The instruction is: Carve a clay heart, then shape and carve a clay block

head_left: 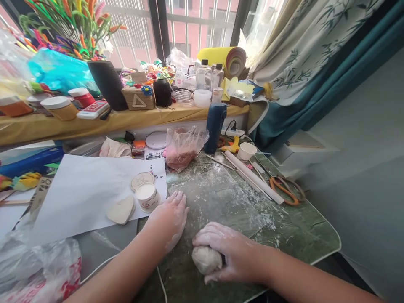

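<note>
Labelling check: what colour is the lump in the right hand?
The lump is greyish off-white; see the head view.

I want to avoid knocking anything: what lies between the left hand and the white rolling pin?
The head view shows a clear, powder-dusted sheet, then at least one thin stick beside the rolling pin.

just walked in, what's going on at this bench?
A person's right hand grips a rounded off-white clay-like lump. The left hand, dusted white, lies palm-down by the left edge of a clear, powder-speckled plastic sheet. A small round white jar stands left of that hand; a long pale rod lies beyond the sheet.
</note>
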### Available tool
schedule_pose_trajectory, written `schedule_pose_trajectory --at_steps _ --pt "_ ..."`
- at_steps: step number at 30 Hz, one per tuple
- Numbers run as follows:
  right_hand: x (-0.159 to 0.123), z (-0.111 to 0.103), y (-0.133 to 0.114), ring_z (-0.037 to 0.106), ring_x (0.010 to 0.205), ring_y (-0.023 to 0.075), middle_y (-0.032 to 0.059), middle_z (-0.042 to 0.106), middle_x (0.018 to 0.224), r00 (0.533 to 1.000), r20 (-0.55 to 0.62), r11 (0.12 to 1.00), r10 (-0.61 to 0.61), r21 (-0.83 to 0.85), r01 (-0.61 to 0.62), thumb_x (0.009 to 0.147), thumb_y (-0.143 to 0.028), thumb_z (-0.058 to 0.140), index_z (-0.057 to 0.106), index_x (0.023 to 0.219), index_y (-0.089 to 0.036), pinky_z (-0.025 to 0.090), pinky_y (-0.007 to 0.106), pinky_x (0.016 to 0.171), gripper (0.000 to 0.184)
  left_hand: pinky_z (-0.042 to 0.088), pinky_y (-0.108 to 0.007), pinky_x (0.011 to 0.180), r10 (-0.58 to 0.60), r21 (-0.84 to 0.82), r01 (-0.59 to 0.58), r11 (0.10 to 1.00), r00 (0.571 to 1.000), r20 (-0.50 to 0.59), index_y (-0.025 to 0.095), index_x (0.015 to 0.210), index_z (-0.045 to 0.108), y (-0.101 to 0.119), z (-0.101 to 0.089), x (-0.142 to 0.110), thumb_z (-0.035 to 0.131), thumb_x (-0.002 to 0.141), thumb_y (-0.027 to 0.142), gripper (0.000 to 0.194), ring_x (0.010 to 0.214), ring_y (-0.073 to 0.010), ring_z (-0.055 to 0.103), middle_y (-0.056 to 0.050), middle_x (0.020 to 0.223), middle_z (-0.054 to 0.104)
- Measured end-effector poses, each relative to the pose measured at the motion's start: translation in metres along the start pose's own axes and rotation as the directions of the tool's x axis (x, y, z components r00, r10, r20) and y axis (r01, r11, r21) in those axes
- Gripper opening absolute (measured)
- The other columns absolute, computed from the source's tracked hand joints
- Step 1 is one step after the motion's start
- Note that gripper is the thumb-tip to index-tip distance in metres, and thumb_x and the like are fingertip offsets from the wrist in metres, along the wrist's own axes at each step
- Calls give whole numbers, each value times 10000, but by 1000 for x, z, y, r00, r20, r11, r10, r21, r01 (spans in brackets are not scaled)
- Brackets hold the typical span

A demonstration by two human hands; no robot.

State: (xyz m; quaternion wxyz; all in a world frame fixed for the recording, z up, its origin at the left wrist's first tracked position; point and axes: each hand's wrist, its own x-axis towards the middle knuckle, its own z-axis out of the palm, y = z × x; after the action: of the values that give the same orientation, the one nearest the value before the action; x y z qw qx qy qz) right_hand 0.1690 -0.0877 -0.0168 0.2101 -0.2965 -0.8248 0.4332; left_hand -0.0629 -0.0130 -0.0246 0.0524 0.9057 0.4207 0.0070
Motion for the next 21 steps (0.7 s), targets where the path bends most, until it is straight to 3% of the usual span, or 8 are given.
schedule_pose_trajectory --at_steps 4,7,9,10,12,14,18,21 --pt "-12 -9 -1 665 1120 286 82 723 1209 967 -124 965 222 167 -200 626 -469 942 700 1252 -250 513 404 993 706 408 -479 1197 119 63 -123 990 991 68 -4 1308 660 -5 -3 -1 422 897 109 488 1420 -343 517 -268 1426 606" --pt "11 -30 8 671 1126 300 93 703 1269 838 -347 900 421 273 -339 690 -449 900 668 1302 -253 525 433 976 683 424 -453 1188 93 78 -98 992 993 74 -7 1310 667 -4 -13 -2 439 868 112 511 1409 -338 530 -263 1436 600" --pt "35 -45 19 636 1204 308 111 677 1331 753 -497 901 432 197 -387 751 -368 853 644 1333 -225 464 470 1069 635 440 -447 1176 72 77 -78 994 994 82 -31 1354 628 -4 -15 -1 430 860 106 549 1406 -335 534 -274 1447 586" --pt "46 -50 25 609 1247 315 118 667 1347 740 -541 909 401 135 -394 753 -334 848 649 1324 -213 432 481 1106 617 443 -445 1173 60 84 -68 994 994 92 -45 1375 605 -4 -15 -1 423 858 102 567 1405 -336 536 -282 1455 575" --pt "61 -52 32 561 1305 316 114 660 1353 745 -573 916 343 28 -400 762 -298 839 649 1324 -214 399 488 1140 599 441 -440 1173 30 110 -42 993 994 108 -55 1416 560 -5 -10 0 409 857 92 598 1407 -337 533 -290 1483 544" --pt "62 -43 32 547 1312 307 113 658 1348 786 -549 926 284 -55 -373 788 -299 827 644 1334 -217 398 478 1144 582 432 -445 1178 21 129 -34 991 994 104 -47 1449 524 -7 -2 -1 407 851 93 625 1430 -341 505 -287 1516 508" --pt "27 -7 13 598 1241 294 110 685 1312 928 -306 964 212 -89 -249 763 -415 866 647 1339 -225 457 431 1090 645 409 -456 1191 40 143 -55 988 994 104 -40 1458 517 -8 11 -4 450 817 119 664 1470 -358 444 -280 1535 491" --pt "-2 11 0 613 1215 297 105 697 1304 978 -142 985 155 -48 -163 720 -525 879 664 1328 -238 460 417 1083 705 399 -449 1199 29 174 -52 983 991 130 -41 1435 546 -4 10 -3 445 824 108 637 1464 -352 455 -279 1512 520"
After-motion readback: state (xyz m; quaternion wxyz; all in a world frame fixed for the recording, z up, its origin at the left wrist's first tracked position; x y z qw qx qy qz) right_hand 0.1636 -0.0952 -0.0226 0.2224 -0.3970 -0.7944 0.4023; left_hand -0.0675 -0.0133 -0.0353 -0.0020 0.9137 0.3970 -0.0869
